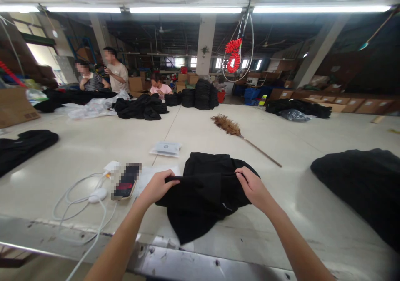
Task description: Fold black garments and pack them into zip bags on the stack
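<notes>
Here, your left hand [158, 186] pinches left fold edge of one black garment [206, 195]; right hand [253, 186] pinches right edge, fingers curled into cloth. Garment lies on near table [281, 214], centre, hem draping over near edge. Left: one phone [126, 181], one white cable [81, 201]. Far: one feather duster [231, 129], one white packet [166, 148]. Right: one dark pile [359, 181]. Far left: three people seated or standing.

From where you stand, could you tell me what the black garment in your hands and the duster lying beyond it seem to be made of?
The black garment looks like soft, matte knit fabric: it bunches and drapes in folds where the left hand and right hand pinch it. The duster seems to be brown feathers, fluffy and ragged, on a thin, pale stick, probably wood or cane.
</notes>
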Action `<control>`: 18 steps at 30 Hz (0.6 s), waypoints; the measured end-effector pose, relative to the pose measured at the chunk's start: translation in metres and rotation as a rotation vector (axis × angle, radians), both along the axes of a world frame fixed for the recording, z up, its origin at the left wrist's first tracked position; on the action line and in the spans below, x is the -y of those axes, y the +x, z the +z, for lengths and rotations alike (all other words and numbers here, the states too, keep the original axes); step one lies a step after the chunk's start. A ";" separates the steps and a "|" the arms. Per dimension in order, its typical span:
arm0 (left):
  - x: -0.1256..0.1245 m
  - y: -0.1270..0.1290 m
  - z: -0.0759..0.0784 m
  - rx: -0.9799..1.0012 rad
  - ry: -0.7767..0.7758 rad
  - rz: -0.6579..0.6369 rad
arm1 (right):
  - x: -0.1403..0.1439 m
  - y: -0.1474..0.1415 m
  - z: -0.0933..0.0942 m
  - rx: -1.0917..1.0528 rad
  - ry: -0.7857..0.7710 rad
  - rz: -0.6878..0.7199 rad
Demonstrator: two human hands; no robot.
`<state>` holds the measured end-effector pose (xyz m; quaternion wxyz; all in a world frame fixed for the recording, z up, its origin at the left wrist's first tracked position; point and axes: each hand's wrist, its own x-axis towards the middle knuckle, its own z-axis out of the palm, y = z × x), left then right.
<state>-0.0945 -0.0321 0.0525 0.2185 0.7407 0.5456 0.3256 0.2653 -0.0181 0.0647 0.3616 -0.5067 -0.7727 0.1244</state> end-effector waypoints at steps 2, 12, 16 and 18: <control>0.007 -0.002 0.024 0.023 0.002 -0.048 | 0.010 0.011 0.011 0.008 0.002 0.013; -0.083 0.043 0.084 -0.124 0.181 -0.243 | -0.057 0.077 0.042 0.086 0.062 -0.243; -0.144 0.086 0.057 -0.281 0.250 -0.009 | -0.124 0.087 0.022 0.224 -0.108 -0.388; -0.146 0.105 0.034 -0.326 0.250 0.023 | -0.136 0.086 0.006 0.243 -0.101 -0.454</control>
